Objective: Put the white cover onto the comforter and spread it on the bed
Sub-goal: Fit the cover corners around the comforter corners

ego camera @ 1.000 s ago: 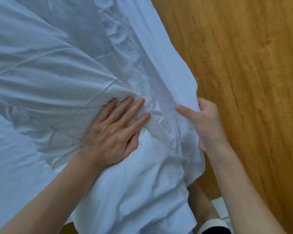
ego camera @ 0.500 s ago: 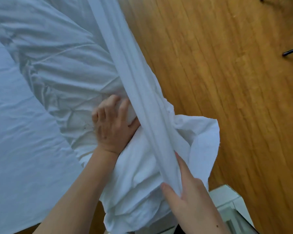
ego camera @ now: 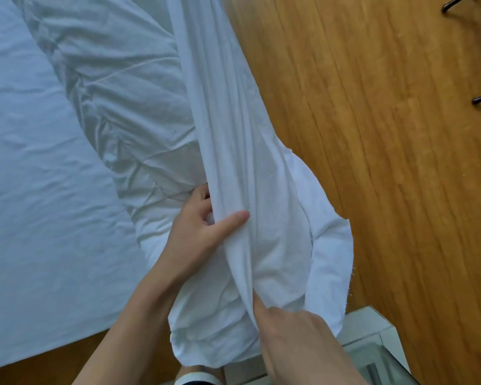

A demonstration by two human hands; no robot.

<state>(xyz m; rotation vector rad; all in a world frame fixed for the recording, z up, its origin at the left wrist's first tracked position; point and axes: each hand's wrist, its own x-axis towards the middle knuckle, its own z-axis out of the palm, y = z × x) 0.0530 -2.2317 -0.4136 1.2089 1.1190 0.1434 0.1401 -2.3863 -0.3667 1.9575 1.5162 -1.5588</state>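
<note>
At the bed's edge, over the wooden floor (ego camera: 372,134), we are working the white cover (ego camera: 233,129) around the comforter (ego camera: 117,87). Our left hand (ego camera: 197,232) is gripping a gathered fold of the cover, thumb laid across the cloth and fingers curled behind it. Our right hand (ego camera: 292,329) is pinching the lower end of that same stretched fold, fingers closed on it near the bottom of the bundle.

The comforter is lying half on the bed (ego camera: 25,190), a puffy, creased, greyish-white mass with stitched quilting lines, its near end hanging off toward us. The cover is running as a taut band from the top of the view down to our hands, then bunching into a rounded wad with a raw, slightly frayed hem showing at the right.

Both pieces are looking soft, limp and light; we are judging that they will sag and slide rather than hold shape, so seams, hems and corners are the best places to take hold. The cover's weave is looking thin, matte and smooth; the comforter is looking thicker and springy.
</note>
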